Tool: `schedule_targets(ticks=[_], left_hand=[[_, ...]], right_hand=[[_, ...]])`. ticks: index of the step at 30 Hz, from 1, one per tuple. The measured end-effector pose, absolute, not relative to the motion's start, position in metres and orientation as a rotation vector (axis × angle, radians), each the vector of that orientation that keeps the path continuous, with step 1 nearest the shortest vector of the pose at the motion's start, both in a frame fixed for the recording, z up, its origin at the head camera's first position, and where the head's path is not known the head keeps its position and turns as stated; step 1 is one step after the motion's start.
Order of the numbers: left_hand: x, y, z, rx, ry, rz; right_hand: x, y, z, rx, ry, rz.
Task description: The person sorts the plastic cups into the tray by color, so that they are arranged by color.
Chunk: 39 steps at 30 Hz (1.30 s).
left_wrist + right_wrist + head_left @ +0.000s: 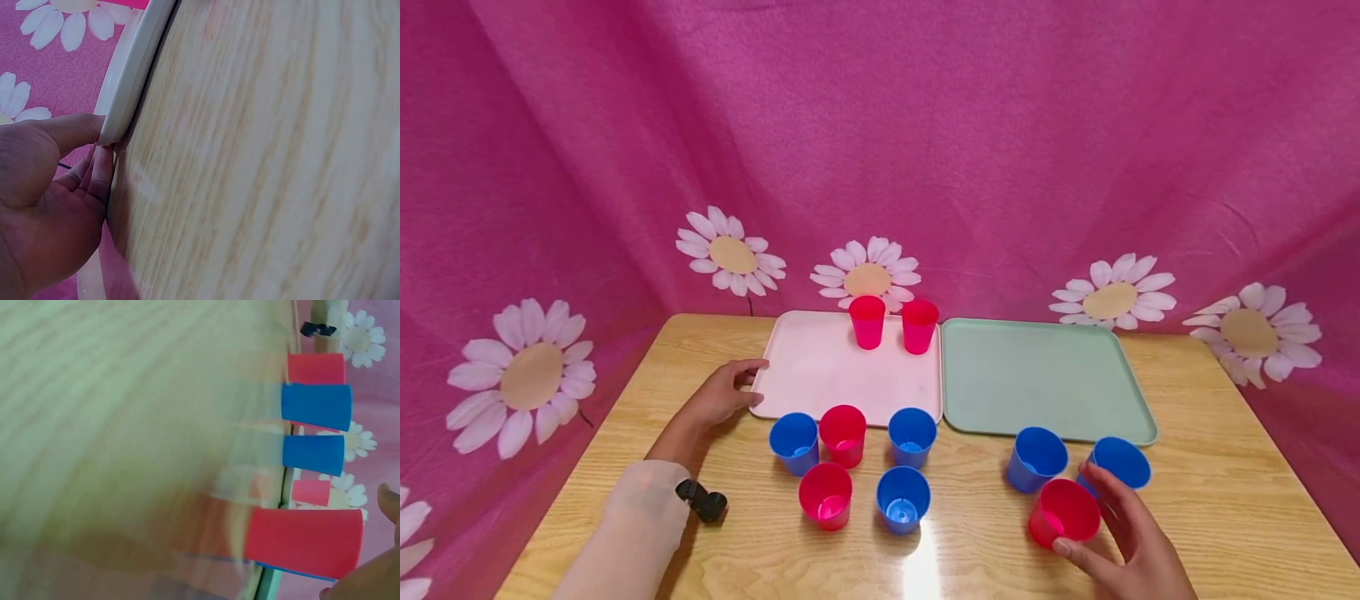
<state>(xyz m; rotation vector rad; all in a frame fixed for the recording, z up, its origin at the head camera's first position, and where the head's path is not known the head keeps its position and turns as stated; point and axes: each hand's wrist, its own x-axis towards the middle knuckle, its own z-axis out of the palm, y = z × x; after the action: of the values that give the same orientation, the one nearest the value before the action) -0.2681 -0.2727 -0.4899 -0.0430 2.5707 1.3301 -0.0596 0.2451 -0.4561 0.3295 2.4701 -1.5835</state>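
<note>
At the left edge of the pale pink tray [808, 367], my left hand [722, 396] touches the rim with thumb and fingertips apart. Its thumb [78, 131] meets the tray corner in the left wrist view, with the other fingers behind it. On the right, my right hand [1138, 546] is spread around a red cup [1045, 529], thumb on the near side and index finger on the far side. In the right wrist view, a gap shows between one fingertip and the rim of this red cup [303, 540]. Two blue cups [1026, 471] stand just behind it.
Two red cups [919, 329] stand at the pink tray's far right. A green tray [1037, 375] lies beside it. In front of the pink tray are several blue cups [795, 458] and two red cups [826, 517]. A pink flowered cloth [925, 167] hangs behind the wooden table.
</note>
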Motion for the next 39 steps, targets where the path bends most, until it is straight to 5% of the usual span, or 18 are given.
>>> schedule_targets(ticks=[39], left_hand=[[-0.268, -0.273, -0.489, -0.006, 2.555, 1.333]], right_hand=[[-0.065, 0.232, -0.490, 0.582, 2.426, -1.509]])
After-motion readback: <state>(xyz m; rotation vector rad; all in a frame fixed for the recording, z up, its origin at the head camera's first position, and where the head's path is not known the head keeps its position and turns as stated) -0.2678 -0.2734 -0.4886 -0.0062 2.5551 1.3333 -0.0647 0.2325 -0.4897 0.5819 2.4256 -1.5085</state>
